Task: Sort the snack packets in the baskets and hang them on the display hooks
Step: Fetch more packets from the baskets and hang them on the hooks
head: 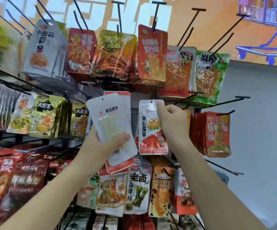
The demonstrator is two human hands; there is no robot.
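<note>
The display rack (26, 143) fills most of the view, its black hooks (195, 19) jutting out toward the camera in rows. Behind it stands an orange wall (217, 14) with a blue drawing of a shopping cart (267, 47). Hanging packets (151, 53) in red, yellow, green and silver crowd the hooks. All of them hang with the long axis up and down.

In front of the rack's middle row, the left hand (108, 143) grasps a stack of packets (111, 120) from below, thumb across the front. The front one is white, and red-edged ones show behind it. The stack stands nearly upright, its long axis tilted so the top leans slightly left, with the hang hole uppermost.

Just beside it, the right hand (172, 122) pinches a single packet (151, 130) by its upper right corner. This packet is white above and red below. It hangs straight, its long axis vertical, print facing the camera and the hang hole (151, 102) at the top. Whether the hole sits on a hook cannot be told.
</note>
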